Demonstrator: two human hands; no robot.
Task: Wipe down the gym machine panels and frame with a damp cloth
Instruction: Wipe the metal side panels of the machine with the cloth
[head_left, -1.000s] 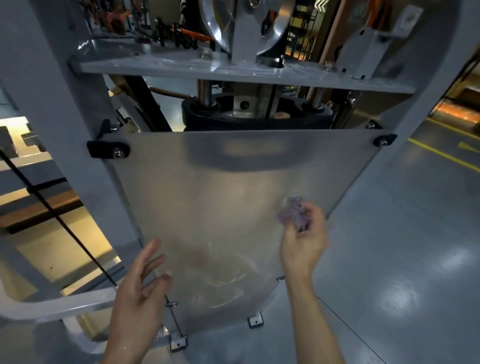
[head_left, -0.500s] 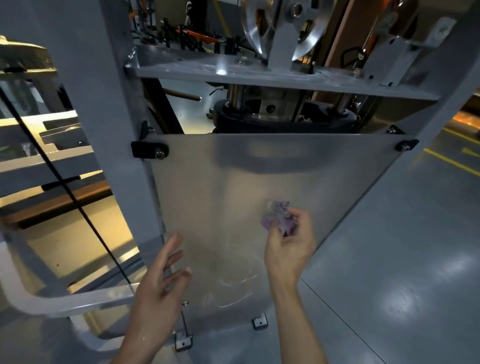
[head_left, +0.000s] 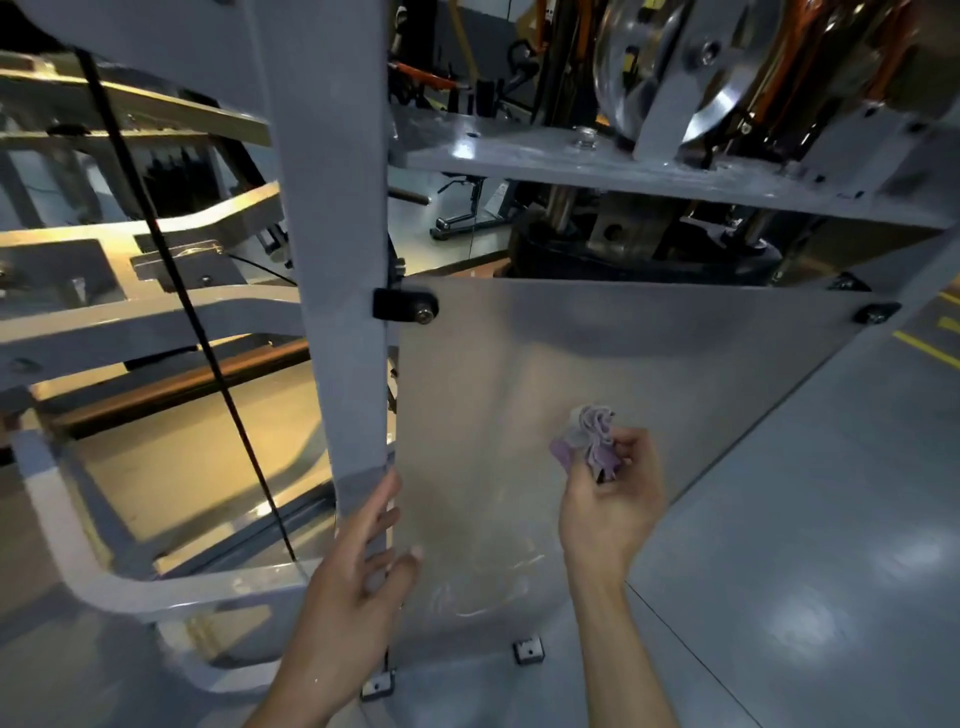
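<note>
Against brushed-metal panel (head_left: 597, 364), crumpled cloth (head_left: 592, 436)

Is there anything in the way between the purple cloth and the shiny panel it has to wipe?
Nothing visible is. The right hand holds the bunched purple cloth right in front of the bare panel, with no other thing between them. The left hand is off to the side at the grey frame post.
</note>
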